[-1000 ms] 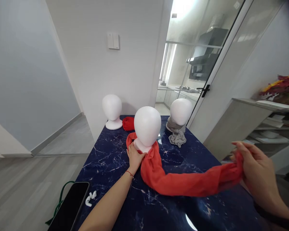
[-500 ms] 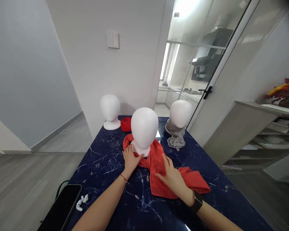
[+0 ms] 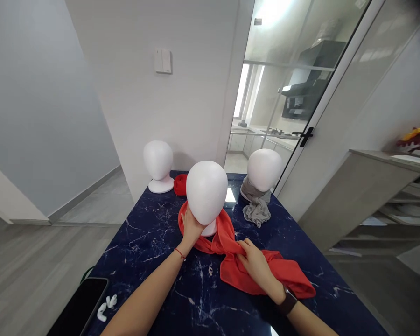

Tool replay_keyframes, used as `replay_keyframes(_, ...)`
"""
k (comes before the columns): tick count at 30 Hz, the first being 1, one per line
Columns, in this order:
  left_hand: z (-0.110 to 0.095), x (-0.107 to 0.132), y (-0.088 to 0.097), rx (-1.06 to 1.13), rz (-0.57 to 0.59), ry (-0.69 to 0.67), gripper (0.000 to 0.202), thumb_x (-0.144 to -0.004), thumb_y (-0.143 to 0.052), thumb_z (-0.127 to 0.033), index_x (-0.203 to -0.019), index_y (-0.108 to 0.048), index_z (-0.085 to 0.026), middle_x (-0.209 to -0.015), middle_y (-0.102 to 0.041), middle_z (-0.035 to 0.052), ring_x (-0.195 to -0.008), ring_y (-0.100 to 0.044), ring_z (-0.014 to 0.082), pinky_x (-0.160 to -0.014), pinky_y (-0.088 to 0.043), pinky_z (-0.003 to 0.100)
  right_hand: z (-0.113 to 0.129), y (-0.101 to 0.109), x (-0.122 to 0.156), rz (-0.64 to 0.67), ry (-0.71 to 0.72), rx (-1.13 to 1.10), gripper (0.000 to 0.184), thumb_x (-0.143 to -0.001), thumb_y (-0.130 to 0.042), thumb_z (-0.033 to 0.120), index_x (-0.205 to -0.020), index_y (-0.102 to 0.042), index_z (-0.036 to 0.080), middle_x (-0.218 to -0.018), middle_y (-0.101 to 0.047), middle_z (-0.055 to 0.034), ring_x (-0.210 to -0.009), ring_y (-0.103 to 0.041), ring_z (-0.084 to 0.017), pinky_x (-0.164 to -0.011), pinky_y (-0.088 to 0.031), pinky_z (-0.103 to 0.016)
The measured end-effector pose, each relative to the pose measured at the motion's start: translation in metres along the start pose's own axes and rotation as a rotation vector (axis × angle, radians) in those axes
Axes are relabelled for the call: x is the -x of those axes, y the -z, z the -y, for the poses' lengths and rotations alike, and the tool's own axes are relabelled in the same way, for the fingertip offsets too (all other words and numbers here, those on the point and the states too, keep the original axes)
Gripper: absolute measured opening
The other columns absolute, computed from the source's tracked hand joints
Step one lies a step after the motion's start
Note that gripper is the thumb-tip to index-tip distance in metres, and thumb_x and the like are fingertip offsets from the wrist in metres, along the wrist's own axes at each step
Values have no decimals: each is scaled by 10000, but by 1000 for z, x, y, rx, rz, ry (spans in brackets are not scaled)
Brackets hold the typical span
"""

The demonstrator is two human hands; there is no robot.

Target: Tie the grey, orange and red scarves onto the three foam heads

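Note:
A white foam mannequin head (image 3: 206,191) stands in the middle of the dark blue marbled table (image 3: 154,242) and leans toward me. My left hand (image 3: 191,227) is closed round its neck and lower left side. An orange-red scarf (image 3: 231,242) loops round the head's base and trails to the right over the table. My right hand (image 3: 255,266) lies on the scarf with its fingers pinching the cloth just right of the base.
A second white head (image 3: 158,161) stands at the back left beside a red bundle of cloth (image 3: 180,185). A third head (image 3: 264,170) at the back right wears a grey scarf (image 3: 255,210). A black phone (image 3: 77,308) and white earbuds (image 3: 105,308) lie near the front left edge.
My right hand brought the stretched scarf end in from the far right, laid it on the table and now pinches it near the head. My left hand rose from base to neck; the head tilted.

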State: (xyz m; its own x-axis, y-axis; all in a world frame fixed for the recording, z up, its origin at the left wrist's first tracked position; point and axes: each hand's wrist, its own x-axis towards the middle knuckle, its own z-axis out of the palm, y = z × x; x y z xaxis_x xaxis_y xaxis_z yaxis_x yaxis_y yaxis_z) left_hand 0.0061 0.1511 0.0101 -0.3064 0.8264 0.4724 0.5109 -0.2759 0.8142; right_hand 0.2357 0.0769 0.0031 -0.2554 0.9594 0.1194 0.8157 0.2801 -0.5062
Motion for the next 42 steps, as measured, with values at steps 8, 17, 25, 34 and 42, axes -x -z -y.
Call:
replay_keyframes(8,-25,-18,16,313,52,41,807,-521,-814,-339,-1232,-472,-171,-1266,-553,167,-1168,-524,307,-997,-401,476,-5,24,-11,-239,90,-415,282,-802,-440,175,-1031,-602,202,-972,-527,-60,-905,-545,-202,-791,-449,-323)
replay_keyframes(17,-51,-75,143,492,159,187,655,-516,-836,-295,-1112,-619,-132,-1154,-648,130,-1103,-577,301,-970,-465,448,-3,76,-25,-785,65,-471,193,-857,-476,318,-995,-562,214,-1003,-497,-38,-960,-490,-191,-910,-385,-388)
replay_keyframes(25,27,-87,193,138,-63,227,704,-506,-834,-374,-1136,-591,-175,-1240,-597,134,-1172,-527,320,-994,-441,468,40,75,-61,-784,250,-600,234,-861,-444,266,-1072,-531,214,-1057,-552,-49,-995,-509,-189,-942,-373,-398)
replay_keyframes(34,73,-71,203,46,-21,224,742,-576,-791,-403,-1226,-513,-177,-1297,-555,125,-1208,-494,311,-1026,-399,480,82,35,-88,-543,282,-745,224,-855,-408,233,-1051,-514,214,-1035,-541,-49,-966,-507,-183,-927,-382,-356)
replay_keyframes(42,87,-68,205,12,-58,200,733,-559,-798,-393,-1208,-524,-190,-1299,-549,141,-1195,-505,325,-1007,-423,482,87,23,-85,-394,284,-789,249,-845,-417,221,-1068,-527,212,-1038,-558,-50,-974,-520,-194,-913,-396,-351)
